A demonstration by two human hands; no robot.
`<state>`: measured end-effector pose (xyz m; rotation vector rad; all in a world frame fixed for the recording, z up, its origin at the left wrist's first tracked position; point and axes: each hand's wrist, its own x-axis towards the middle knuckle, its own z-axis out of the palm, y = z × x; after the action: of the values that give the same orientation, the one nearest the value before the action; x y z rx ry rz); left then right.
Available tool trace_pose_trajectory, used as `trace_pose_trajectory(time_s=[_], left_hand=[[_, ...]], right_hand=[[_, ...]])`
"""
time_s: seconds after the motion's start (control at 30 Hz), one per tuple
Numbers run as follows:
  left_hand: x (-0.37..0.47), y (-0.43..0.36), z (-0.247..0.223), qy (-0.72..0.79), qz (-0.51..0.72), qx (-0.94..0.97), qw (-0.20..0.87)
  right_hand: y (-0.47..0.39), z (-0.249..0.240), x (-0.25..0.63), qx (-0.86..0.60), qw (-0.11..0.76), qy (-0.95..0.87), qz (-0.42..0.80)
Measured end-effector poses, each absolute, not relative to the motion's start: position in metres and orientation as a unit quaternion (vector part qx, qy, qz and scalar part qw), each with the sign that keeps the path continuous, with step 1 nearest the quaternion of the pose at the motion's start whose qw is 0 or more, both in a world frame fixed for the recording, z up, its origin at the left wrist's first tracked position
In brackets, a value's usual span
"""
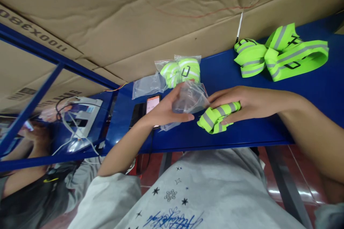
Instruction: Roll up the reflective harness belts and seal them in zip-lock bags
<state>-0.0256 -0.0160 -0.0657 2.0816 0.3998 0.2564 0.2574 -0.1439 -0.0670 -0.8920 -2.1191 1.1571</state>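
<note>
On the blue table [220, 75], a folded yellow-green strap [211, 120] lies in the right hand [245, 102], its thumb and fingers closed on it. The strap's long axis slants from that hand toward the left hand [163, 111], nearer the body at its free end. The left hand's thumb and fingers are spread about a clear bag [190, 96], just beyond the strap's free end; whether they pinch it, I cannot tell.

And there's the neon yellow-green reflective strap [212, 120], silver-striped, bundled compactly near the blue table's [266, 128] front edge; clear plastic bag [191, 97], crumpled, farther back.
</note>
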Motion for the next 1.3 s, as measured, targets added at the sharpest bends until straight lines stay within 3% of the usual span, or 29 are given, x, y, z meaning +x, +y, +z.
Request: trace_pose_trajectory(time_s=[0.13, 0.33, 0.43, 0.63, 0.9, 1.07, 1.3], left_hand=[[-0.040, -0.010, -0.066, 0.151, 0.135, 0.931, 0.303], [-0.040, -0.018, -0.072, 0.133, 0.191, 0.971, 0.047], [-0.034, -0.023, -0.073, 0.130, 0.195, 0.972, -0.023], [-0.022, -0.036, -0.077, 0.161, 0.118, 0.980, 0.026], [-0.014, -0.033, -0.092, 0.190, 0.180, 0.965, 0.022], [-0.013, -0.028, -0.099, 0.215, 0.137, 0.966, 0.046], [-0.007, -0.028, -0.112, 0.196, 0.086, 0.975, 0.066]], right_hand=[[-0.150, -0.055, 0.274, -0.369, 0.258, -0.753, 0.480], [-0.145, -0.064, 0.267, -0.485, 0.469, -0.508, 0.536], [-0.139, -0.071, 0.259, -0.502, 0.457, -0.496, 0.542], [-0.135, -0.073, 0.250, -0.554, 0.414, -0.534, 0.486], [-0.135, -0.076, 0.242, -0.541, 0.410, -0.577, 0.454], [-0.130, -0.081, 0.244, -0.605, 0.348, -0.602, 0.388], [-0.123, -0.092, 0.241, -0.658, 0.274, -0.578, 0.397]])
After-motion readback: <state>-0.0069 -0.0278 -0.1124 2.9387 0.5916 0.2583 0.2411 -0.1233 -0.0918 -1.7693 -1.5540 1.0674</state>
